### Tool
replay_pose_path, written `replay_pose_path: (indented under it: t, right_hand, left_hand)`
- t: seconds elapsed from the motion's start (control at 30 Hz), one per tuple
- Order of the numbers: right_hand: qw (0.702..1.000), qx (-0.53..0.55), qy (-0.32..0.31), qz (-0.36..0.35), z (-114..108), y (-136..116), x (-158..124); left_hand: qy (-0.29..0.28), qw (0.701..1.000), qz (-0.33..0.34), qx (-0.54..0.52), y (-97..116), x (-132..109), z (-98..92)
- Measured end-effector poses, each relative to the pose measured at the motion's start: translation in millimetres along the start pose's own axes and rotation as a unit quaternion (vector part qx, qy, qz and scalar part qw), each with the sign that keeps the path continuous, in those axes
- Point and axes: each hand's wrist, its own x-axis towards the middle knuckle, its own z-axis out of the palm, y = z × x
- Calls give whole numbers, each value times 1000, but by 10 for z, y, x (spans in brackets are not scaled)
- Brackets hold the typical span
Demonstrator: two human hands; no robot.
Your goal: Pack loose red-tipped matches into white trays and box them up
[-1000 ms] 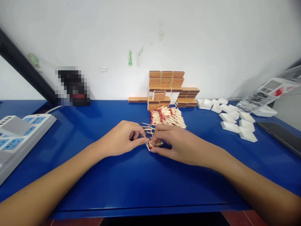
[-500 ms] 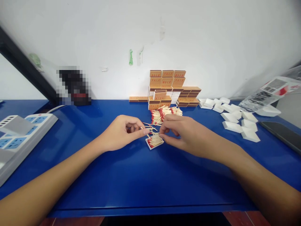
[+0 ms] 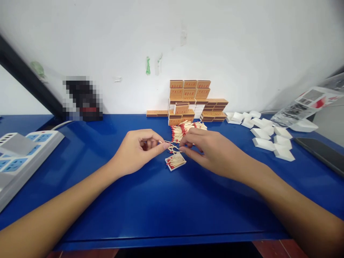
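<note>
My left hand [image 3: 138,150] and right hand [image 3: 211,149]: thumb and forefinger of each drawn together beside loose matches [image 3: 174,152]; whether gripping any, I cannot tell. White tray [image 3: 178,166], one, holding red-tipped matches [image 3: 176,162]: on the blue table [image 3: 150,208], just my side of the loose ones.

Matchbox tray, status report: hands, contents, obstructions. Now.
Left hand, right hand: both at loose matches, grip unclear. Matchbox tray: holding red-tipped matches, untouched. Nothing blocking it from view.
</note>
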Motion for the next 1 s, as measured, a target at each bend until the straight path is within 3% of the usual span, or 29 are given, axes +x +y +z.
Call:
replay_pose_path:
  t: [0.17,0.4,0.73,0.87,1.0]
  right_hand:
    - [999,45,-27,-11,-7,-33,4]
    - [990,128,-42,-30,191,-130,10]
    - [992,30,-108,-52,163,-195,75]
    - [991,-41,-107,-68,161,-200,67]
    - [992,-44,-106,-51,123,-172,33]
  left_hand:
    - [10,1000,18,17,22,-7,-8]
    - [10,1000,-18,-4,1,9,-10]
    - [8,997,-55,-59,-29,12,-3]
    - [-4,993,-72,-94,-6,26,-4]
    - [3,993,-71,-92,7,26,-14]
